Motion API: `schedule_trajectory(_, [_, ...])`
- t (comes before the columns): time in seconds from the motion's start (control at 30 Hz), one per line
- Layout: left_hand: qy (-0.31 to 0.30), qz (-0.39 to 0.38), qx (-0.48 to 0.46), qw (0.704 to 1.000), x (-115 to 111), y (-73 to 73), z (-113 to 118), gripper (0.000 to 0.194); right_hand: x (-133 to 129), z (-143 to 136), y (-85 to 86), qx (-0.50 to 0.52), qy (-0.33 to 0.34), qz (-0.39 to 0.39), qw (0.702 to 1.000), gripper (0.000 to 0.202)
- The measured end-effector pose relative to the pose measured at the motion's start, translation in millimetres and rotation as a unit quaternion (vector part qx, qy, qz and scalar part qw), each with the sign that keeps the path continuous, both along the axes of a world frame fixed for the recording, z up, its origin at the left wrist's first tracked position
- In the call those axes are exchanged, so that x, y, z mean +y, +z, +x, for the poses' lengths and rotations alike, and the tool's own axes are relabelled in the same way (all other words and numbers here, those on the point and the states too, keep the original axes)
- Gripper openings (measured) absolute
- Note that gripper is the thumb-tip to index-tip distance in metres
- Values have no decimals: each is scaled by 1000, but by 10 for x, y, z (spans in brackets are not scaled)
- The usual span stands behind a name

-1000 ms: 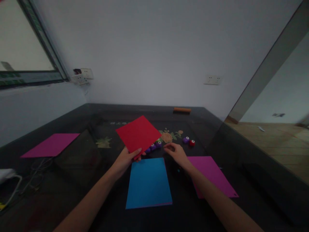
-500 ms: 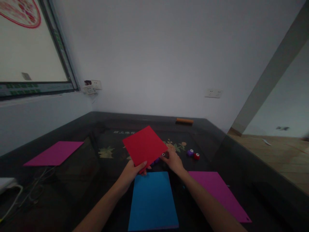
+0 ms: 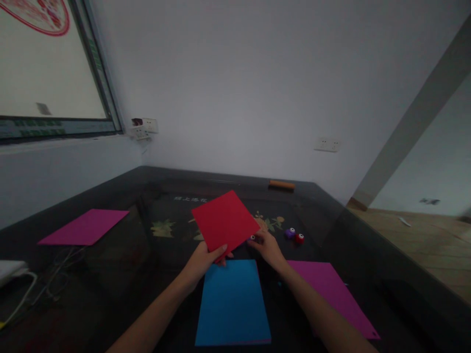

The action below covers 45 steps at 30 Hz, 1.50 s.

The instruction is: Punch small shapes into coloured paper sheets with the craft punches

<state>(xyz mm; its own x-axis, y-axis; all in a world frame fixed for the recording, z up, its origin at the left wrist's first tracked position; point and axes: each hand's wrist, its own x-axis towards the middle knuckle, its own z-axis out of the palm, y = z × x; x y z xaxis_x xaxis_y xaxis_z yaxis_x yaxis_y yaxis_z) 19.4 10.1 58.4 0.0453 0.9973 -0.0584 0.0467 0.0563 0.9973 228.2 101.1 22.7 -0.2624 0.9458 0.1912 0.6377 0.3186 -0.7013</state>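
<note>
My left hand pinches the lower corner of a red square sheet, thumb on top, fingers beneath. The sheet is tilted above the dark table. To its right, my right hand has its thumb and fingers closed around a small purple piece with a white eye, partly hidden by the fingers and sheet. Below my hands lies a blue stack of sheets. Right of my right hand, a purple eyed piece and a red eyed piece rest side by side.
Magenta sheets lie at the left and the right, the latter partly behind my right forearm. An orange-brown bar sits near the table's back edge. At the left are a white box and cables.
The red sheet and my left hand have shifted slightly right. My right hand has moved a little right and down, with the purple piece showing at its fingertips. The view has tilted slightly.
</note>
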Motion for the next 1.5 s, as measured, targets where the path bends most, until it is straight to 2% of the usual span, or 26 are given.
schedule_trajectory(0.27, [-11, -7, 16, 1000, 6, -57, 30, 36, -264, 340, 137, 187, 33, -74, 979, 35])
schedule_trajectory(0.3, [-12, -8, 18, 1000, 4, -63, 34, 36, -312, 402, 158, 223, 35, -95, 970, 38])
schedule_trajectory(0.37, [-11, -13, 23, 1000, -6, -70, 50, 36, -409, 523, 194, 351, 32, -172, 920, 43])
schedule_trajectory(0.43, [-6, -16, 27, 999, -20, -71, 86, 35, -495, 635, 220, 432, 16, -218, 875, 45])
schedule_trajectory(0.5, [2, -17, 31, 999, -28, -66, 152, 36, -564, 731, 234, 463, 4, -245, 852, 43])
schedule_trajectory(0.6, [-1, -14, 31, 999, -16, -64, 307, 38, -634, 836, 232, 474, -2, -278, 835, 43])
schedule_trajectory(0.77, [-12, -7, 26, 1000, -16, -127, 588, 41, -684, 892, 219, 465, -14, -289, 836, 48])
schedule_trajectory(0.87, [-14, -21, 29, 999, -75, -155, 656, 44, -700, 878, 223, 473, -18, -285, 833, 55])
schedule_trajectory(1.0, [-10, -46, 62, 997, -137, -106, 617, 43, -742, 840, 241, 479, -19, -311, 821, 45])
schedule_trajectory(1.13, [-9, -33, 110, 993, -138, -52, 566, 38, -799, 804, 263, 486, -15, -321, 813, 44])
schedule_trajectory(1.5, [-22, -13, 133, 991, -165, -78, 576, 33, -851, 760, 235, 481, -30, -323, 814, 43])
